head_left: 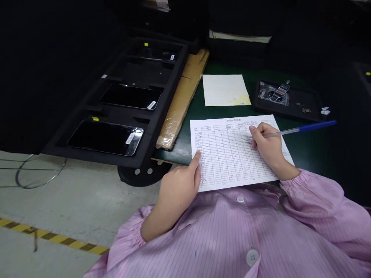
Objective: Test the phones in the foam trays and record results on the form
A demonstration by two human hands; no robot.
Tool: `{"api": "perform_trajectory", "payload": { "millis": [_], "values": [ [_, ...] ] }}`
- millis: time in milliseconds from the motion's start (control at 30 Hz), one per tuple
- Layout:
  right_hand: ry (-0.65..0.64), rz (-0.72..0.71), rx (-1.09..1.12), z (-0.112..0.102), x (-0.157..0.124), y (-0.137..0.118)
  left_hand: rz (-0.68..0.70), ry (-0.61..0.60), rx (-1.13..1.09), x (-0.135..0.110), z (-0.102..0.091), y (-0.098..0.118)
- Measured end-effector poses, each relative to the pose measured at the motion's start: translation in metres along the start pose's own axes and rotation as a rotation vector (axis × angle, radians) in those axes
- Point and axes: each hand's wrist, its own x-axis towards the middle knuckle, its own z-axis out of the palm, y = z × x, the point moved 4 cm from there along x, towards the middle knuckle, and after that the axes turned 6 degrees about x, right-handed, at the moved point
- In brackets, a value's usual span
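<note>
Right hand (268,148) is clenched on a ballpoint pen (301,128) with a blue barrel end, tip down on a printed grid form (232,154). Left hand (178,191) grasps nothing: it rests at the form's near left edge, index fingertip (198,154) touching the paper. Form lies flat on the near part of a green-topped counter (307,150). Far of it sits a blank sheet (224,89); far right, a small black tray (290,110) holds a clear bag of metal parts (274,92). Left of the form, a strip of taped cardboard (182,102) lies along the counter edge. Further left, a black foam tray (162,116) holds two phones in plain view (106,138) (130,96), and a third, dimmer, in a far slot (158,56). Pink striped smock sleeves (319,197) cover both forearms.
</note>
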Motion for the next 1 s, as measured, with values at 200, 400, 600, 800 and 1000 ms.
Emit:
{"api": "perform_trajectory", "payload": {
  "millis": [200,400,600,800,1000],
  "values": [
    [0.006,0.024,0.039,0.001,0.002,0.001,-0.024,-0.065,0.095,0.005,-0.012,0.008],
    [0.011,0.039,0.065,0.003,0.004,0.001,0.104,-0.109,0.082,0.024,-0.034,0.043],
    [0.025,0.010,0.063,0.002,0.005,0.001,0.261,-0.099,0.034,0.045,-0.034,0.086],
    [0.021,0.017,0.058,0.001,0.004,0.001,0.226,-0.080,0.019,0.038,-0.021,0.092],
    [0.015,0.017,0.021,0.000,0.002,0.003,-0.062,-0.130,0.046,0.016,-0.020,0.047]
  ]
}}
